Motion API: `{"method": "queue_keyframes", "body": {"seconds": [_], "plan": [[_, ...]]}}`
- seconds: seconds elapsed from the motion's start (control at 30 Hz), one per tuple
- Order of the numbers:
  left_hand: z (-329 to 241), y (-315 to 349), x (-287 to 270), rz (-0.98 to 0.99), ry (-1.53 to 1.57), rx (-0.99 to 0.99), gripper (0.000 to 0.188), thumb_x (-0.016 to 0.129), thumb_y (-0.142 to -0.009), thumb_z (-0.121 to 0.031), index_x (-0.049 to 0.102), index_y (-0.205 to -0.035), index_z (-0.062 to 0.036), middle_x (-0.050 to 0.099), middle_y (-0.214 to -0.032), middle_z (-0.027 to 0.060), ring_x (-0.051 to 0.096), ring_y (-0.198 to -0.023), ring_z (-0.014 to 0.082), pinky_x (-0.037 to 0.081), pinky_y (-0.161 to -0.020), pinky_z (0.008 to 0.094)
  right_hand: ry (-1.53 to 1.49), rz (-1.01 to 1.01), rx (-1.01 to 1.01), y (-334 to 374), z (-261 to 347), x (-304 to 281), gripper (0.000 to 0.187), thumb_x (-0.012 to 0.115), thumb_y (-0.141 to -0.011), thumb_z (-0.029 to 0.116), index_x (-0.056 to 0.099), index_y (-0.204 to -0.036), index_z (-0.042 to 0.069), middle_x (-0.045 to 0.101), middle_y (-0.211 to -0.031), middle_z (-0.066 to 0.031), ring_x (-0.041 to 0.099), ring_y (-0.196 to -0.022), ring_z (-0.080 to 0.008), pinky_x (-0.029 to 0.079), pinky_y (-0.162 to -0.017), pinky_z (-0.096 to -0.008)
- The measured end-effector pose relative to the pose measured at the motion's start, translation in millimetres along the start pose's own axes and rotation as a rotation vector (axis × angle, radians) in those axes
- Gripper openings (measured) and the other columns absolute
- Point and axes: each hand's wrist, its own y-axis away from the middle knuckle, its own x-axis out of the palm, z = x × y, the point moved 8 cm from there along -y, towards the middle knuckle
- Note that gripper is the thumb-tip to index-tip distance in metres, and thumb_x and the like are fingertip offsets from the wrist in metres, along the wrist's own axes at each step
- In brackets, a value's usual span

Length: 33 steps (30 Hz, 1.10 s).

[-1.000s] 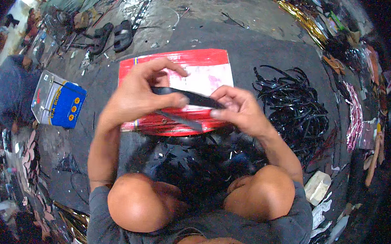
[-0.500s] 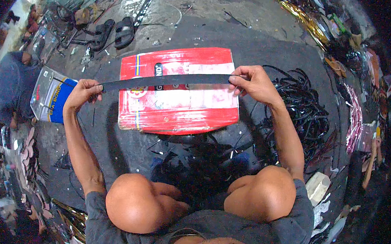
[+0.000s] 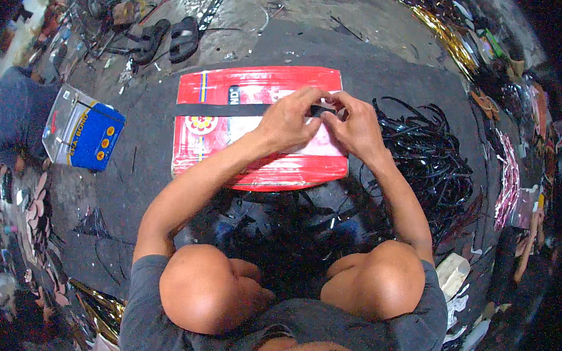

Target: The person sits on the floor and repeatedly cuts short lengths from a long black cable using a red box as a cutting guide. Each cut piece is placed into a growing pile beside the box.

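A long flat black strip point(image 3: 224, 110) lies across the top of a red box point(image 3: 261, 177) wrapped in clear film. Its left end reaches just past the box's left edge. Over the right part of the box, my left hand point(image 3: 289, 119) is closed on the strip near its right end. Facing it, the fingers of my right hand point(image 3: 356, 125) pinch that end. The fingertips of both hands nearly meet, and a short dark piece of strip shows between them.
A tangled heap of glossy black strips point(image 3: 427, 155) lies right of the box. A blue and silver can point(image 3: 90, 132) stands left. Black sandals point(image 3: 184, 39) lie at the far left, gold strips point(image 3: 444, 37) at the far right. Another person's arm point(image 3: 531, 245) shows at the right rim.
My left hand has moved from the strip's left end rightward along it to beside my right hand. The strip's left end now rests at the box's left edge.
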Motion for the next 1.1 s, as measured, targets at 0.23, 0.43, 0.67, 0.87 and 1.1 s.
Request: {"method": "queue_keyframes", "body": {"seconds": [0.23,0.43,0.67,0.87,1.1], "plan": [[9.9,7.3,17.3,-0.063,0.089,-0.086,0.018,0.075,-0.079,-0.009,0.070,-0.094,-0.0025,0.064,-0.087,0.0108,0.065,-0.077,0.0247,0.053,-0.070,0.0351,-0.012,-0.068,-0.105,11.1,9.6,-11.5,0.018,0.071,-0.084,0.018,0.066,-0.096,0.007,0.066,-0.092,-0.0114,0.068,-0.081,-0.0331,0.054,-0.070,-0.0437],[4.3,9.9,14.2,-0.114,-0.023,0.064,0.017,0.073,-0.080,-0.009,0.072,-0.096,-0.0032,0.065,-0.088,0.0108,0.066,-0.079,0.0256,0.055,-0.071,0.0352,0.151,-0.054,-0.242,16.4,11.3,-15.2,0.017,0.070,-0.087,0.022,0.070,-0.100,0.011,0.061,-0.093,-0.0077,0.067,-0.078,-0.0305,0.055,-0.066,-0.0424],[1.5,12.9,15.8,-0.099,-0.126,0.136,0.015,0.073,-0.083,-0.013,0.073,-0.095,-0.0046,0.065,-0.090,0.0102,0.067,-0.083,0.0274,0.055,-0.073,0.0366,0.311,-0.019,-0.443,22.1,17.4,-11.9,0.018,0.067,-0.090,0.024,0.070,-0.101,0.011,0.059,-0.095,-0.0069,0.067,-0.076,-0.0280,0.055,-0.064,-0.0398],[5.8,12.2,14.6,-0.058,-0.054,0.079,0.016,0.076,-0.080,-0.014,0.074,-0.094,-0.0050,0.065,-0.089,0.0101,0.067,-0.082,0.0265,0.055,-0.074,0.0358,0.251,0.005,-0.461,22.1,15.4,-15.9,0.022,0.072,-0.086,0.017,0.072,-0.106,0.010,0.062,-0.101,-0.0067,0.065,-0.076,-0.0230,0.053,-0.065,-0.0366],[12.2,10.0,13.8,-0.041,-0.005,-0.016,0.017,0.076,-0.078,-0.015,0.075,-0.092,-0.0052,0.064,-0.088,0.0096,0.067,-0.081,0.0262,0.054,-0.073,0.0371,0.011,-0.035,-0.236,22.1,-6.4,-16.3,0.024,0.077,-0.081,0.023,0.076,-0.103,0.013,0.060,-0.109,-0.0062,0.064,-0.075,-0.0205,0.053,-0.069,-0.0343]]}}
